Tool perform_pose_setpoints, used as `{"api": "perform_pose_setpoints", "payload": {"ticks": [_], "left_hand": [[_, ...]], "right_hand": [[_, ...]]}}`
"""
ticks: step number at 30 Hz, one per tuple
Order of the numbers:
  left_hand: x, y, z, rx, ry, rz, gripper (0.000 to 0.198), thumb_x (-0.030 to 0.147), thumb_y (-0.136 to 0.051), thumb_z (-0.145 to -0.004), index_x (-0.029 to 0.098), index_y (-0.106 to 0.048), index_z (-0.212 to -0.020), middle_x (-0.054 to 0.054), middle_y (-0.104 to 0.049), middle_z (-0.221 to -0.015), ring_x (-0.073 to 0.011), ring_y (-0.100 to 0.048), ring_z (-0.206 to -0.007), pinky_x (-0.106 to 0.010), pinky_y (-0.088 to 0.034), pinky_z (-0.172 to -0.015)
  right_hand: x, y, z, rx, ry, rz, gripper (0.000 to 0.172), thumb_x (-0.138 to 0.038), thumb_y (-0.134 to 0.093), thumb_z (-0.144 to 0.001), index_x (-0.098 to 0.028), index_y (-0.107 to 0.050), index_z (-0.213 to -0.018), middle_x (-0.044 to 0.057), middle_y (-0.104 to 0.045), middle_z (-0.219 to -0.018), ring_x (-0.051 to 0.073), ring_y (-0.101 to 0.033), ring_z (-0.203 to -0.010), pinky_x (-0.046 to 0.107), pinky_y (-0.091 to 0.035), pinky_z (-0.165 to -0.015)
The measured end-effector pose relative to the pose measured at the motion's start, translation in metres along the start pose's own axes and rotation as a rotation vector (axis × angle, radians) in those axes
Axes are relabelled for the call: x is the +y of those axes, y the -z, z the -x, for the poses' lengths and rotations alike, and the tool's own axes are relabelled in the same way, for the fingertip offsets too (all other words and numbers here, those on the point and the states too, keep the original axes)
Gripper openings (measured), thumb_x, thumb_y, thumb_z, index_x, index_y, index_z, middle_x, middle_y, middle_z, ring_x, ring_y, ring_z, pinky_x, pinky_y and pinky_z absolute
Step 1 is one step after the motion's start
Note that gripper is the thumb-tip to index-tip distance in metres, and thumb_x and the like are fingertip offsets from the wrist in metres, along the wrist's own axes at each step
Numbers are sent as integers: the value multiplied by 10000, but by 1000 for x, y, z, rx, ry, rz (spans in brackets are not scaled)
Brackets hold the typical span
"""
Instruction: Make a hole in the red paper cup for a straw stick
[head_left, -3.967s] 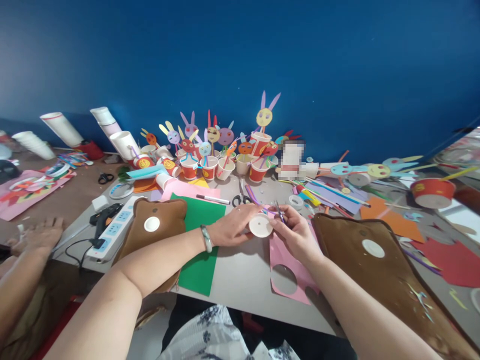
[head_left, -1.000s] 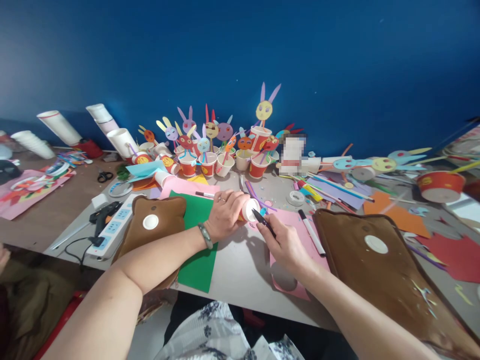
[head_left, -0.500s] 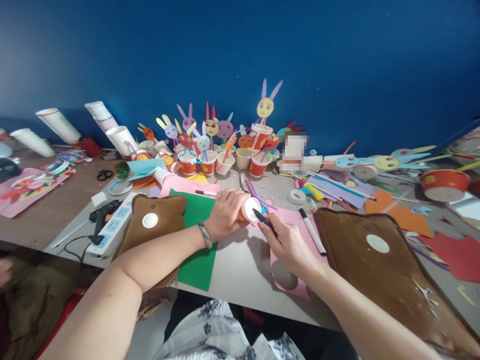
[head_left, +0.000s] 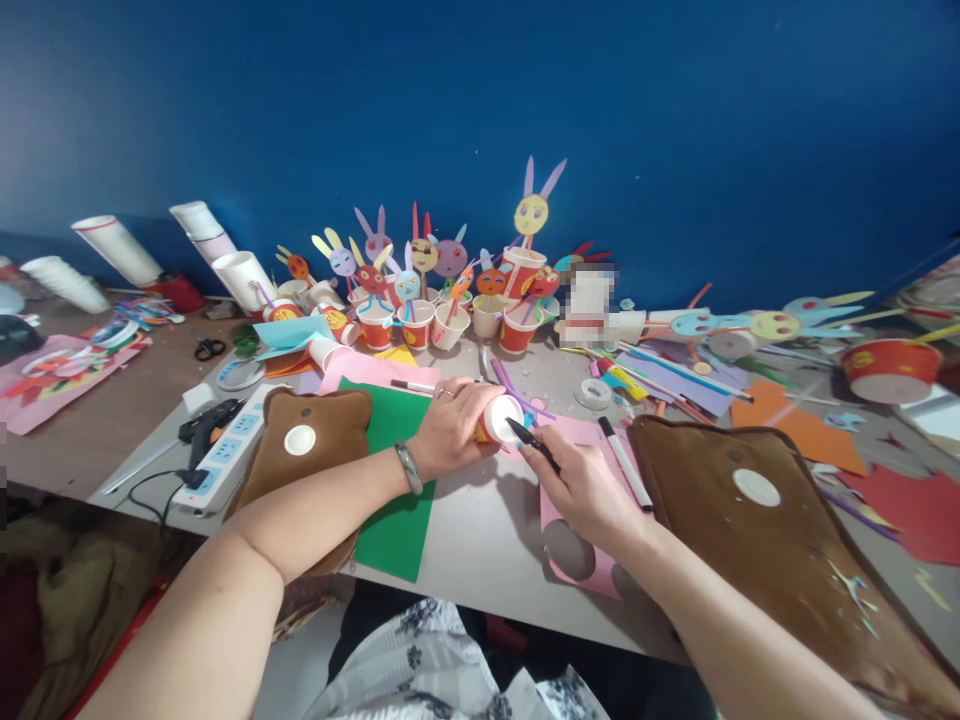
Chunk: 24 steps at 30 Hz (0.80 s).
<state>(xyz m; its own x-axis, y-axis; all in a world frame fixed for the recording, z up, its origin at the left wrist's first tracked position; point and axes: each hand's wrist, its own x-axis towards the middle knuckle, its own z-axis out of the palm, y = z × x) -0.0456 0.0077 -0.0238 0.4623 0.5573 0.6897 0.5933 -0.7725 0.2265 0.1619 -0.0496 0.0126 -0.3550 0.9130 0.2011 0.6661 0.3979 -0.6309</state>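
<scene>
My left hand [head_left: 451,425] is wrapped around a small red-and-white paper cup [head_left: 501,418], which lies on its side with its white bottom turned towards me. In my right hand [head_left: 581,478] is a slim black pointed tool [head_left: 534,438], shaped like a small knife. Its tip is at the cup's bottom; whether it has pierced the paper I cannot tell. Under my left wrist lies a green sheet [head_left: 397,520]. Pink paper with round cut-outs [head_left: 555,530] is beneath my right hand, with a black-and-white marker [head_left: 625,465] beside it.
Brown cushioned pouches flank the work area, one at left [head_left: 319,430] and one at right [head_left: 720,560]. A power strip [head_left: 232,440] and a black glue gun [head_left: 206,430] sit further left. Behind, paper cups with rabbit faces [head_left: 416,325] stand by the blue wall [head_left: 465,100].
My right hand and the black tool have shifted very slightly at the cup's bottom. The cup and my left hand stay almost in place.
</scene>
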Motion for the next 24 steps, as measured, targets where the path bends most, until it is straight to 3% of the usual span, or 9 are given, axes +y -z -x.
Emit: {"api": "perform_pose_setpoints", "payload": {"ticks": [4,13,24], "left_hand": [[-2,0,-1,-17,17,21,656,559,-608,-828,159,-471,-1329,-131,-646,-1207,-276,-541,-1112,-422,-411,-973],[0,1,-3,78,16,66,633,579,-663,-777,174,-482,-1228,-130,-661,-1132,-265,-592,-1056,-421,-432,-948],[-1,1,-2,15,7,60,614,567,-637,-799,178,-485,-1250,-130,-656,-1178,-266,-576,-1081,-423,-416,-961]], "right_hand": [[-2,2,0,16,21,15,249,-417,-419,-983,-239,-480,-820,-45,-488,-542,129,-431,-448,262,-302,-491],[-2,5,-1,14,53,20,257,-417,-415,-986,-239,-471,-810,-44,-472,-542,130,-407,-463,266,-297,-497],[-1,6,0,8,60,23,264,-417,-396,-996,-238,-495,-829,-37,-489,-543,134,-413,-465,268,-309,-500]]}}
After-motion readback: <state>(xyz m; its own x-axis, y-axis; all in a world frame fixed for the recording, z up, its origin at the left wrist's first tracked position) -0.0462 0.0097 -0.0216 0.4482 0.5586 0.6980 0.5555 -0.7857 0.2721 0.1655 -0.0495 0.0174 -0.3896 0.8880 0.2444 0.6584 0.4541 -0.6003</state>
